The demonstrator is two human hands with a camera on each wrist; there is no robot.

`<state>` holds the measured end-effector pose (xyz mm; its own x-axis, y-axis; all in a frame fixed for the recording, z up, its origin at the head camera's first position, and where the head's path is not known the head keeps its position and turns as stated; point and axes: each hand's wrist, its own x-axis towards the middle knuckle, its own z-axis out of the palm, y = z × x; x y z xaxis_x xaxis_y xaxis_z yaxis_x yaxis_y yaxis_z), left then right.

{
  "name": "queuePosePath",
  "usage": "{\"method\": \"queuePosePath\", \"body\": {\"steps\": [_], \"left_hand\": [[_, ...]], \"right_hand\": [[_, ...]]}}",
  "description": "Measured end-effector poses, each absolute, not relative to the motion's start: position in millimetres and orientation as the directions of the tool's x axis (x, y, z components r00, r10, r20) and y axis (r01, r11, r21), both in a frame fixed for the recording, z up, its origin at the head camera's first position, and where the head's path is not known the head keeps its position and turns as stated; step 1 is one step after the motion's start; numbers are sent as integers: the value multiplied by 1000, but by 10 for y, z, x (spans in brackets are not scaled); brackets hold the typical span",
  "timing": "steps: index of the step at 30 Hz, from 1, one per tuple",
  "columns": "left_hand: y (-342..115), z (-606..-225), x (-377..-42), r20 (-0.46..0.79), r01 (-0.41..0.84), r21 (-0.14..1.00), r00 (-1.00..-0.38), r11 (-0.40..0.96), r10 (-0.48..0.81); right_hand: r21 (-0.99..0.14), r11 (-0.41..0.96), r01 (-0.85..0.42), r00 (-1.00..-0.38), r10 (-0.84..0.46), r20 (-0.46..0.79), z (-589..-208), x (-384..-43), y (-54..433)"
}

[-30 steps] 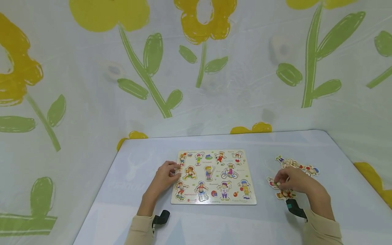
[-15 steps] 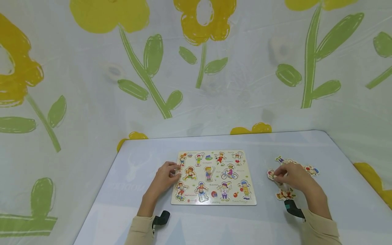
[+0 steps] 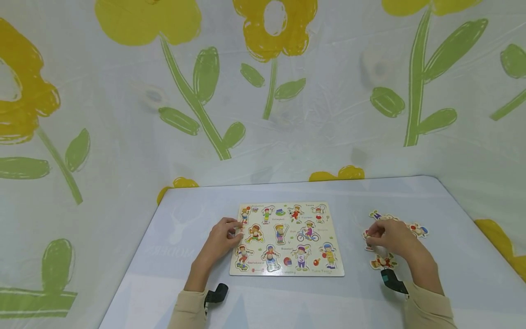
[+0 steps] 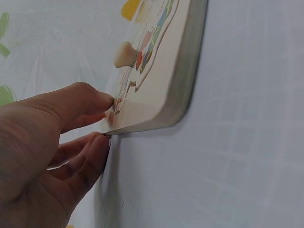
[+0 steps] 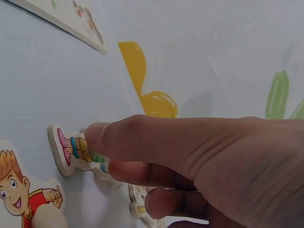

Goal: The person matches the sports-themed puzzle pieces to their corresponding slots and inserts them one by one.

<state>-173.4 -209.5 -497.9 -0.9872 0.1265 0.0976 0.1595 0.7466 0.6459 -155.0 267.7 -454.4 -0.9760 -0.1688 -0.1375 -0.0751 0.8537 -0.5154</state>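
Observation:
My left hand (image 3: 222, 236) is at the left edge of a wooden peg puzzle board (image 3: 287, 271) printed with sports figures. In the left wrist view its thumb and fingers pinch the rim of the board (image 4: 176, 90), near a round wooden knob (image 4: 125, 54). My right hand (image 3: 392, 238) pinches a child-shaped puzzle piece (image 5: 61, 148) with pink shoes; fingers cover much of this piece. Just below that hand lies a red-shirted boy piece (image 3: 382, 262), its knob showing in the right wrist view.
Beyond the right hand are more loose puzzle pieces (image 3: 419, 229), partly overlapping and partly hidden. A white table (image 3: 320, 301) carries everything, with a flower-printed curtain (image 3: 320, 137) behind it. Black wrist cameras (image 3: 216, 293) sit below the hands.
My right hand has shifted slightly to the near side, and the piece in its fingers has turned, its pink end swinging round. My left hand and the board have stayed put.

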Motion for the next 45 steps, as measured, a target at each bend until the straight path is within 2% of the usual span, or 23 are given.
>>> {"method": "queuePosePath", "body": {"steps": [9,19,45], "left_hand": [[-2099,-4974,-1733,109,173,642,-985,747,135],[-2096,-4975,-1725,99,160,646,-987,747,126],[-2101,-4993,-1730,96,157,635,-988,756,125]], "right_hand": [[-555,824,-113,-967,-219,-129,-4602,-1568,2668],[-560,824,-87,-968,-203,-149,-4618,-1574,2651],[-495,854,-161,-978,-204,-33,-4612,-1627,2432]]}}
